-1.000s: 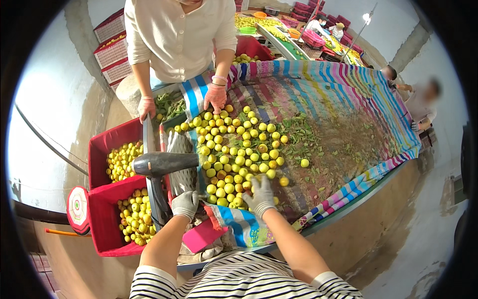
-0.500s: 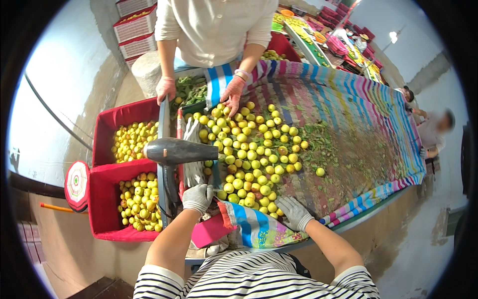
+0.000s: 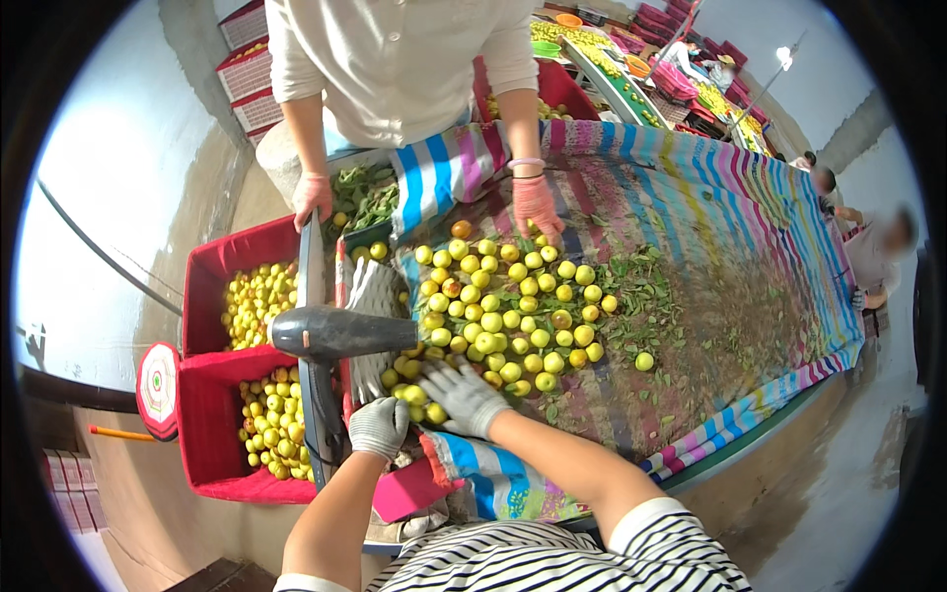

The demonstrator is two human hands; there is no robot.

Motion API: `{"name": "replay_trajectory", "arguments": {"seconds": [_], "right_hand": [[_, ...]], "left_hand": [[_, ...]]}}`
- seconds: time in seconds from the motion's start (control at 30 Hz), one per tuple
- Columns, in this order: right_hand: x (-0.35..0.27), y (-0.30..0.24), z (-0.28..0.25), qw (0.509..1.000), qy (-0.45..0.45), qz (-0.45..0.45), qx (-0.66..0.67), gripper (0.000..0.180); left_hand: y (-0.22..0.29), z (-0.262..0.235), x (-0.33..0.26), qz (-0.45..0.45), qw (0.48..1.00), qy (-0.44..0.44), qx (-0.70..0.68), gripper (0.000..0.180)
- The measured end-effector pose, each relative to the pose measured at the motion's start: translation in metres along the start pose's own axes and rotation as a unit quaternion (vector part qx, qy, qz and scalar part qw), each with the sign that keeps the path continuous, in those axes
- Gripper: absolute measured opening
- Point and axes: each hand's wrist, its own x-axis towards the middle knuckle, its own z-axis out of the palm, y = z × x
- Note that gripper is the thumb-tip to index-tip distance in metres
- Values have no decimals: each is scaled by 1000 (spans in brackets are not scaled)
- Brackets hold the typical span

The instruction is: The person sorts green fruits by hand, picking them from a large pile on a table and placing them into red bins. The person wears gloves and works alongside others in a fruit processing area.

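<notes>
My right hand [image 3: 462, 400], in a grey glove, lies with fingers spread against the left end of a pile of yellow-green round fruits [image 3: 490, 323]. My left hand [image 3: 379, 427], gloved too, is curled at the near end of white mesh-like strips [image 3: 373, 316]; what its fingers close on, if anything, is hidden. A striped cloth [image 3: 710, 326] lies under the fruits. Across the table, a co-worker's pink-gloved hand [image 3: 538, 209] reaches down to the far side of the pile. The other pink-gloved hand [image 3: 312, 197] rests on the grey rail.
A black hair-dryer-shaped blower [image 3: 340, 333] juts over the strips. Two red-lined crates [image 3: 212, 424] of fruits stand left of the grey rail [image 3: 314, 395]. Leaves [image 3: 641, 296] litter the cloth, and more fill a bin [image 3: 363, 202]. A pink box [image 3: 409, 490] sits near my left wrist.
My right hand has moved left from the near cloth edge onto the fruits, which have shifted away from that edge. The co-worker's hand on the pile has moved right.
</notes>
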Motion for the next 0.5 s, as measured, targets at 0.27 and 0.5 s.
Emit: {"name": "replay_trajectory", "arguments": {"seconds": [0.27,0.5], "right_hand": [[31,72,-21,955,271,73,99,54],[-94,215,-36,866,153,475,-43,70]], "left_hand": [[4,-4,1,-30,999,-24,22,32],[4,4,0,12,999,-6,41,31]]}}
